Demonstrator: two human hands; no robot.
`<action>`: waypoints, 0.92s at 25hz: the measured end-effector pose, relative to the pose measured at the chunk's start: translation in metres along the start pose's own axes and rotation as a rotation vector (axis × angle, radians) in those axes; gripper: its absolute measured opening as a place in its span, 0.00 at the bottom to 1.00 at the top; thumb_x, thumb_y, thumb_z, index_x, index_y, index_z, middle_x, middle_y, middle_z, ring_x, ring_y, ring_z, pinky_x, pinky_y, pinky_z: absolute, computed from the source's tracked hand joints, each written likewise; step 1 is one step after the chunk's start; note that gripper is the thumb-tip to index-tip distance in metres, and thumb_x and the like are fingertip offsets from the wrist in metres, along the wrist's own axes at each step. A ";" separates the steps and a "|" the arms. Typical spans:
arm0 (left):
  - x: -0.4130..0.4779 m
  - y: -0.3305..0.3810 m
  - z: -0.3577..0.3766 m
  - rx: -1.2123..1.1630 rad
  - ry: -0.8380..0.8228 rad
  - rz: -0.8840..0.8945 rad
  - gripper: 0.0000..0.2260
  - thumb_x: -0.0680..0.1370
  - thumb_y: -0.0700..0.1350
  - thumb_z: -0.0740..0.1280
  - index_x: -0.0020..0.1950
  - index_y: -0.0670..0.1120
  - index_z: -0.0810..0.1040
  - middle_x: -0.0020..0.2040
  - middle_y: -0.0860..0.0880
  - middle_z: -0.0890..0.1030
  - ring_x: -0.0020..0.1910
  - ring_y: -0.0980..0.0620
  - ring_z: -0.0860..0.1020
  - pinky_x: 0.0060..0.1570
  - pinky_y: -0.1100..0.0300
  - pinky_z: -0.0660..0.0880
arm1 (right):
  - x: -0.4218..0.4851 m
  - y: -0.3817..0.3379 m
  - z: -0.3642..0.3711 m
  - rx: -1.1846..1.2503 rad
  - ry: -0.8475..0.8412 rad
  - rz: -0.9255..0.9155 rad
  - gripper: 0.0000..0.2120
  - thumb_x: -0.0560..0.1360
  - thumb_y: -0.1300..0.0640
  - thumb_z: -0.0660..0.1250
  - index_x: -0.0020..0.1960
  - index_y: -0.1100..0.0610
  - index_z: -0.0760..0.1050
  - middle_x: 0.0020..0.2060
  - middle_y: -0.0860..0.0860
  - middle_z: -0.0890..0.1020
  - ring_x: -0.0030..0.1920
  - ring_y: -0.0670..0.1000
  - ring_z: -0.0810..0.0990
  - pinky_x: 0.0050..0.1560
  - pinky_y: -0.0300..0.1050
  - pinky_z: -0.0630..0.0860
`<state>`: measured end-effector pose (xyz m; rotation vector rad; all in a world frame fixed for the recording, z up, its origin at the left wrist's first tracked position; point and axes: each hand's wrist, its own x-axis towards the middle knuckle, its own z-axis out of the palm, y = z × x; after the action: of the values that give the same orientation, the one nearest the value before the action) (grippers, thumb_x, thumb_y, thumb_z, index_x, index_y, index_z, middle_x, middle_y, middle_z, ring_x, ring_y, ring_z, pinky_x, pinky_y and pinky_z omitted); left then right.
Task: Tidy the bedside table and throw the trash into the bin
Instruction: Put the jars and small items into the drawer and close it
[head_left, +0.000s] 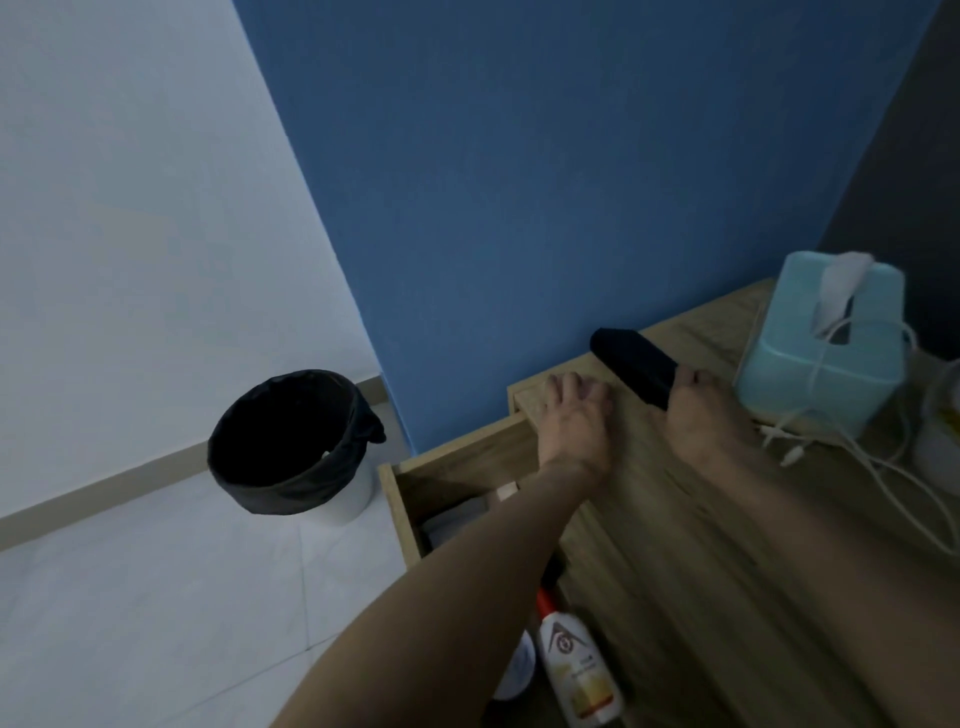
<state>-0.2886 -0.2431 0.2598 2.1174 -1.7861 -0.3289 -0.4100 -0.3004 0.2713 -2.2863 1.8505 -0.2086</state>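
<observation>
My right hand (698, 415) grips a flat black case (634, 364) by its near end and holds it tilted above the wooden bedside table (691, 545), near the blue wall. My left hand (574, 415) rests with spread fingers on the table's far left corner, just above the pulled-out drawer (457, 467). A white bottle with a red cap (576, 660) lies in the drawer, partly under my left forearm. The bin (296, 441), lined with a black bag, stands on the floor to the left of the table.
A light blue tissue box (821, 353) stands at the table's back right with a white cable (883, 467) draped over it and trailing across the top. A pale container (943, 431) shows at the right edge. Pale floor tiles (156, 597) lie around the bin.
</observation>
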 end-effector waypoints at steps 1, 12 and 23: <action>-0.003 -0.003 -0.001 -0.033 0.011 -0.003 0.14 0.81 0.42 0.57 0.67 0.48 0.68 0.67 0.43 0.65 0.67 0.42 0.64 0.66 0.49 0.66 | -0.003 -0.006 -0.001 0.052 -0.015 0.017 0.23 0.74 0.53 0.64 0.62 0.64 0.61 0.59 0.65 0.73 0.57 0.63 0.73 0.48 0.49 0.71; -0.121 -0.022 -0.034 -0.178 -0.147 -0.108 0.25 0.75 0.45 0.68 0.70 0.49 0.65 0.67 0.43 0.68 0.67 0.43 0.65 0.65 0.49 0.67 | -0.111 -0.059 -0.004 0.103 -0.180 0.013 0.36 0.72 0.46 0.66 0.71 0.58 0.52 0.67 0.64 0.62 0.65 0.61 0.64 0.55 0.50 0.69; -0.231 -0.036 -0.007 -0.014 -0.328 -0.148 0.22 0.78 0.49 0.63 0.71 0.45 0.67 0.68 0.43 0.67 0.67 0.43 0.65 0.66 0.48 0.67 | -0.255 -0.065 0.036 0.110 -0.122 0.027 0.29 0.76 0.45 0.59 0.70 0.59 0.55 0.63 0.64 0.67 0.60 0.59 0.70 0.46 0.47 0.70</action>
<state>-0.2948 -0.0105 0.2404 2.2965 -1.7886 -0.7642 -0.3931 -0.0359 0.2544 -2.1498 1.7628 -0.1588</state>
